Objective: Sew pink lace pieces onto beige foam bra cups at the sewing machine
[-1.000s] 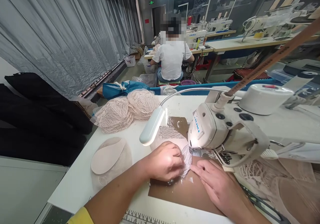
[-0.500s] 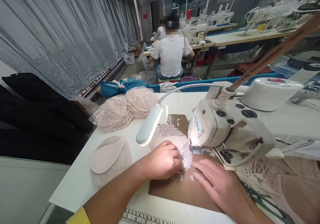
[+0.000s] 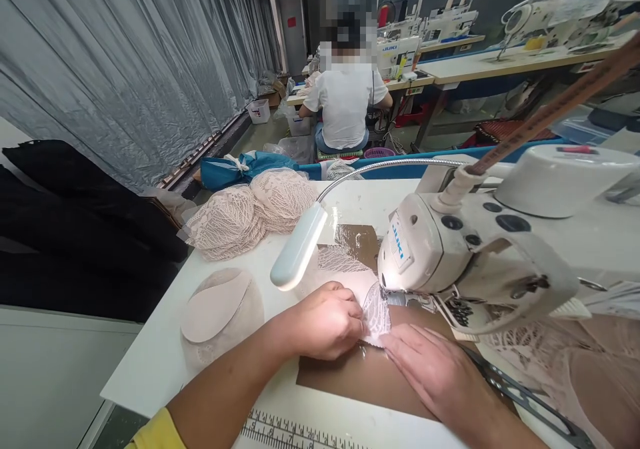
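A pale pink lace piece (image 3: pixel 376 312), shaped like a bra cup, lies under the needle area of a white sewing machine (image 3: pixel 415 249). My left hand (image 3: pixel 327 322) is closed on its near edge, fingers curled in a pinch. Stretched out flat, my right hand (image 3: pixel 435 362) rests on the brown board (image 3: pixel 345 382), its fingertips touching the lace's right edge. Part of the lace, with a smooth pink panel, spreads behind my left hand. The needle itself is hard to make out.
Stacked lace cups (image 3: pixel 225 225) sit at the table's back left, a smooth cup piece (image 3: pixel 215 309) nearer. A lamp (image 3: pixel 300 249) hangs over the work. More lace pieces (image 3: pixel 550 362) lie right of the machine. Ahead, a person (image 3: pixel 345 105) sits at another machine.
My right hand's fingers have drawn together, and the fingertips have come onto the lace's edge. My left hand keeps its pinch. The view has shifted slightly.
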The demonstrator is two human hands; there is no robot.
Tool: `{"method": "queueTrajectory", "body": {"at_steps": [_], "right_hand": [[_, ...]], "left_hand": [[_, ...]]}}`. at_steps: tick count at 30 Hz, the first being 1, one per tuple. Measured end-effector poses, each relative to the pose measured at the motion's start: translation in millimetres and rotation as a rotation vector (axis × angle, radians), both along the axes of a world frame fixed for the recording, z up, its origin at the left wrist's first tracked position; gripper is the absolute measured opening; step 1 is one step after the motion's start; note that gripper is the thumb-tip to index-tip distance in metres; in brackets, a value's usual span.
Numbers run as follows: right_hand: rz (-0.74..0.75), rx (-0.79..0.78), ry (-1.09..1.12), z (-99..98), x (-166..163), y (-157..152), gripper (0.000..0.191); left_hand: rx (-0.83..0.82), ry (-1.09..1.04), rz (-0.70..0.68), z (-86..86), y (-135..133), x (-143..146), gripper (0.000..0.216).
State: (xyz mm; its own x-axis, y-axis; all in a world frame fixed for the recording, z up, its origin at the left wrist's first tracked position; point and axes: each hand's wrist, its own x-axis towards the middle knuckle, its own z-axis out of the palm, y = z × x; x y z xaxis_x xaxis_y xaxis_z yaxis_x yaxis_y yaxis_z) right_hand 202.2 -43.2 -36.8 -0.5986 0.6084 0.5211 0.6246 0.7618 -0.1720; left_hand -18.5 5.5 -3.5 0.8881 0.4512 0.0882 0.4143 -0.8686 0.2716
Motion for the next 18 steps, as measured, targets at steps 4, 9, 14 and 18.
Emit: {"method": "queueTrajectory", "body": {"at_steps": [4,9,14,18], "right_hand": [[0.081,-0.111,-0.058,2.5,4,-7,0.030],[0.096,-0.185,-0.047,5.7,4,-9,0.023],[0.107,-0.201,-0.014,5.8,4,-8,0.023],[0.080,-0.166,0.068,3.8,6,-8,0.020]], "left_hand": [[-0.137,-0.084,-0.023,-1.1,-1,-3,0.023],[-0.188,-0.092,0.159,-5.3,-8,10,0.018],[-0.150,-0.036,0.312,-14.4,-12,21,0.015],[-0.107,0.004,0.300,-17.1,-11,20,0.017]]}}
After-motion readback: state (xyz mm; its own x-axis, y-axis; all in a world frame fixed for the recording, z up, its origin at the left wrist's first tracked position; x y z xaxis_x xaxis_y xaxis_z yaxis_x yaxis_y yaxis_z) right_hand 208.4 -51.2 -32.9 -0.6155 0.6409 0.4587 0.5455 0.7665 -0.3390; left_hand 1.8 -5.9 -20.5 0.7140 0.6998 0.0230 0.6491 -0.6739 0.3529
